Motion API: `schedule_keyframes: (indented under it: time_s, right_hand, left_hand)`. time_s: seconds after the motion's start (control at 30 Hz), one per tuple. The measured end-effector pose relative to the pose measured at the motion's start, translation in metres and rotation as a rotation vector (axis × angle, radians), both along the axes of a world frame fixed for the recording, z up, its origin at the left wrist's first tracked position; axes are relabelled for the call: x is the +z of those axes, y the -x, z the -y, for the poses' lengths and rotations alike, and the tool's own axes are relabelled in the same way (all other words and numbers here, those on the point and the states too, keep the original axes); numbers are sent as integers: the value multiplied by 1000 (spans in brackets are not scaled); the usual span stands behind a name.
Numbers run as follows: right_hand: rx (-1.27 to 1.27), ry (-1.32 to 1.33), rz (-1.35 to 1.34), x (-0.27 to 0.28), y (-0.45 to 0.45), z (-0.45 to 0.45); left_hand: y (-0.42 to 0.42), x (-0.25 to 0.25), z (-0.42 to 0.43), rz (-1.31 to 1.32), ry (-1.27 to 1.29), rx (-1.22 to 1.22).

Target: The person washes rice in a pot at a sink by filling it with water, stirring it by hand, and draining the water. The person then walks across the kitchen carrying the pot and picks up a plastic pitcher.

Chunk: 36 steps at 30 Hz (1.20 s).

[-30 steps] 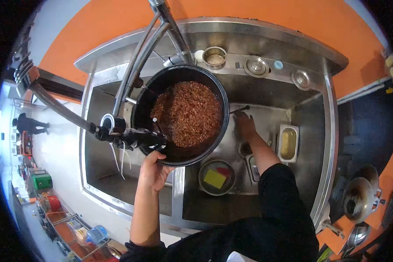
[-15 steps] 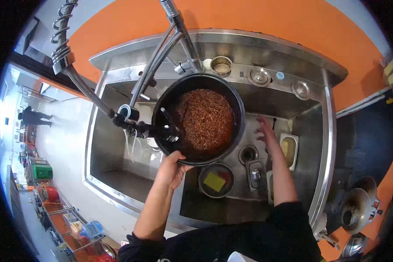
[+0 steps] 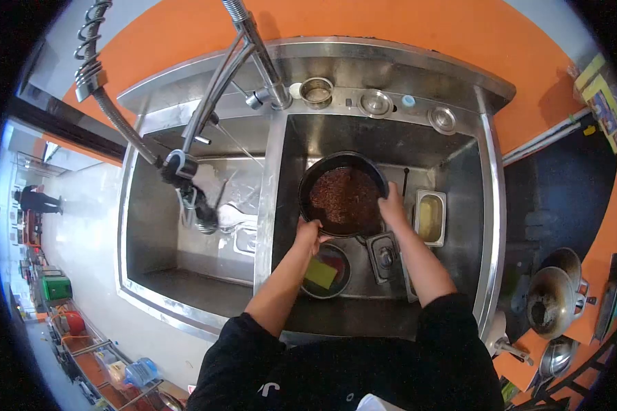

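Note:
A black round pot [image 3: 307,179] with reddish-brown grains [image 3: 339,193] and liquid in it is low in the right sink basin. My left hand [image 3: 310,236] grips its rim at the lower left, thumb on top. At the right side of the rim, my right hand [image 3: 392,205] is closed on the pot too. Just below the pot lies a round pan [image 3: 336,293] with a yellow-green sponge [image 3: 320,272] and something red inside. A lidded steel container [image 3: 385,256] is close under my right wrist.
A spray faucet [image 3: 206,218] hangs over the left basin, which holds white items [image 3: 236,218]. A rectangular steel pan [image 3: 430,218] stands at the right basin wall. Along the back ledge are a small steel pot [image 3: 316,92] and steel lids [image 3: 376,103]. A distant person [image 3: 40,200] stands at left.
The pot has moved right and down, from over the divider into the right basin. My right hand, formerly apart from it with fingers spread, now holds its right rim.

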State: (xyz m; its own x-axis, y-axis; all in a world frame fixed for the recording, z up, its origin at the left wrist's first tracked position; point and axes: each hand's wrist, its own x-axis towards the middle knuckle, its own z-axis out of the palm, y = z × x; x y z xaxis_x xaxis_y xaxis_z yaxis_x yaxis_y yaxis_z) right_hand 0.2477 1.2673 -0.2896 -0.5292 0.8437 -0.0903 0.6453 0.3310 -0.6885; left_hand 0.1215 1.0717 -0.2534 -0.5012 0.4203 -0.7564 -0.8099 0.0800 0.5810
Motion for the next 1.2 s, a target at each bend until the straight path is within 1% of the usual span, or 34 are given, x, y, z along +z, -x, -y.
schedule_keyframes:
  time_s: [0.07, 0.1, 0.13, 0.17, 0.2, 0.23, 0.27, 0.33, 0.37, 0.4, 0.43, 0.47, 0.5, 0.53, 0.6, 0.63, 0.67, 0.7, 0.73, 0.77, 0.8, 0.83, 0.9, 0.93, 1.0, 1.03, 1.1, 1.13, 1.17, 1.2]
  right_hand:
    - [-35, 128, 106, -5, 7, 7]
    - [-44, 193, 159, -9, 11, 10]
    - [-47, 173, 109, -30, 6, 13]
    - [-47, 156, 56, -65, -2, 15]
    - [-46, 137, 0, -85, -2, 18]
    - [-130, 325, 124, -27, 9, 29]
    - [-143, 289, 100, -38, 15, 31]
    - [-176, 223, 68, -63, 14, 43]
    - [-174, 275, 17, -58, 12, 45]
    - [-181, 314, -34, -66, 10, 44]
    - [-193, 351, -85, -89, 4, 41]
    - [-222, 326, -153, -104, 2, 41]
    - [-249, 300, -220, -119, 1, 40]
    - [-294, 214, -301, -121, 1, 42]
    - [-367, 273, -447, -118, -17, 51]
    - [-391, 410, -526, -83, -22, 55]
    - [-414, 547, -605, -60, -22, 59]
    - [-363, 367, -591, -58, -22, 62]
    - [-348, 510, -696, -43, -19, 67]
    - [-328, 653, -804, -11, -12, 75]
    - [-305, 797, -912, 18, -6, 81]
    - [-299, 911, -961, 35, 0, 84]
    - [-280, 1140, -1050, 61, 7, 86]
    - [-325, 1089, -1072, 69, 8, 86]
    - [-415, 986, -1117, 80, 7, 84]
    - [-438, 990, -1118, 73, 4, 78]
    - [-489, 1054, -1158, 61, 1, 71]
    - [-507, 1089, -1176, 57, 1, 66]
    - [-516, 1204, -1203, 54, 1, 58]
    - [-528, 1239, -1215, 61, 5, 54]
  left_hand:
    - [3, -9, 6, -98, 71, -146]
    - [0, 4, 11, -153, 129, -218]
    - [-4, 24, 22, -204, 195, -285]
    - [-8, 63, 40, -530, 82, -358]
    - [-11, 119, 61, -859, -33, -431]
    - [-9, 180, 84, -1220, 143, -405]
    - [7, 184, 126, -1765, 361, -168]
    - [62, 205, 139, -1603, -41, 596]
    - [91, 241, 118, -1614, -212, 470]
    - [127, 257, 106, -1514, -374, 228]
    - [165, 250, 113, -1143, -392, 97]
    - [172, 262, 86, -1008, -475, -35]
    - [202, 236, 86, -1025, -353, -146]
    - [195, 240, 78, -1038, -333, -125]
    - [167, 243, 60, -1040, -280, -99]
    - [146, 247, 47, -1038, -253, -88]
    - [124, 250, 35, -1036, -224, -76]
    - [104, 252, 23, -1037, -196, -60]
    - [88, 248, 9, -1041, -244, -19]
    - [72, 245, -5, -1046, -293, 20]
    - [64, 239, -19, -1048, -416, 80]
    - [73, 218, -31, -1026, -450, 168]
    - [63, 210, -51, -1190, -362, 220]
    - [57, 210, -59, -1247, -348, 221]
    - [41, 217, -75, -1352, -316, 113]
    - [34, 221, -84, -1387, -281, 42]
    - [23, 228, -107, -1447, -167, -54]
    - [22, 235, -116, -1458, -19, -73]
    - [21, 240, -114, -1462, -16, -134]
    - [23, 246, -110, -1440, -30, -190]
